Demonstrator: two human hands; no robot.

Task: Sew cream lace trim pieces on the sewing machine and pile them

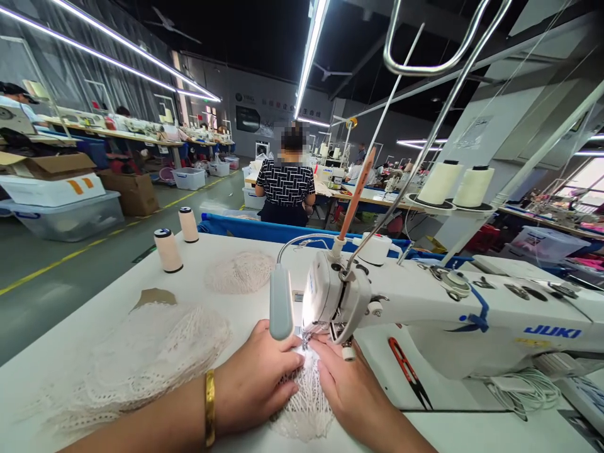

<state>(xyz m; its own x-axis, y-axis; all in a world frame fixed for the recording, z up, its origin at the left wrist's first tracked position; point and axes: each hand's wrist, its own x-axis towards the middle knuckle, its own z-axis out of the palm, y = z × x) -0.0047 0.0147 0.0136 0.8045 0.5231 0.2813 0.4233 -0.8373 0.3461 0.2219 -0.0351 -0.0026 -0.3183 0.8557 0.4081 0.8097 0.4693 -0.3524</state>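
Observation:
A piece of cream lace [304, 406] lies under the needle area of a white sewing machine [325, 296], lit brightly by its lamp [282, 302]. My left hand [262, 374], with a gold bangle at the wrist, is closed on the left edge of this lace, its fingertips close to the presser foot [306, 340]. From the other side my right hand [349, 377] holds the lace down, fingers pressed together near the foot; its fingertips are partly hidden by the machine head. A larger pile of lace [155, 352] spreads left of my left arm, and a smaller lace bundle [241, 272] lies behind.
Red-handled thread snips [409, 371] lie right of my right hand, beneath the machine arm. Two thread cones [168, 250] stand at the table's left edge. More cones [441, 182] sit on the stand. A coworker [285, 182] sits ahead, back turned. Boxes [63, 211] line the left aisle.

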